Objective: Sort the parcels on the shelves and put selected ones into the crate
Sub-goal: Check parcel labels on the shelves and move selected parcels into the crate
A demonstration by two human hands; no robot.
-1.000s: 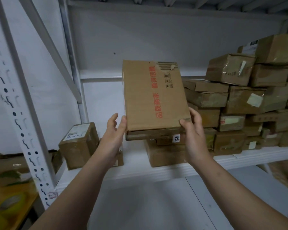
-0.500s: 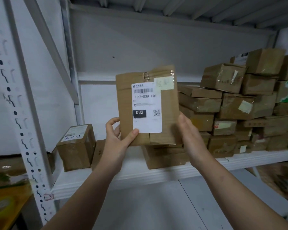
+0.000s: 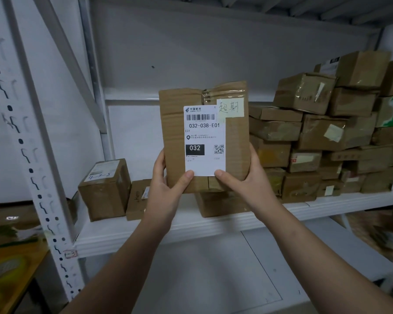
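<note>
Cardboard parcel (image 3: 235,143) grasped low by our left grip (image 3: 166,191) and right grip (image 3: 247,184), we should read its label (image 3: 203,141) squarely.

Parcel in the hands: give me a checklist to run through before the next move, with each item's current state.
1. Left hand grips the parcel: ok.
2. Right hand grips it: ok.
3. Label faces the camera, code legible: ok.
4. Handwritten note visible: ok.
5. Parcel lifted off the shelf: ok.
6. Crate in view: not ok.
</note>
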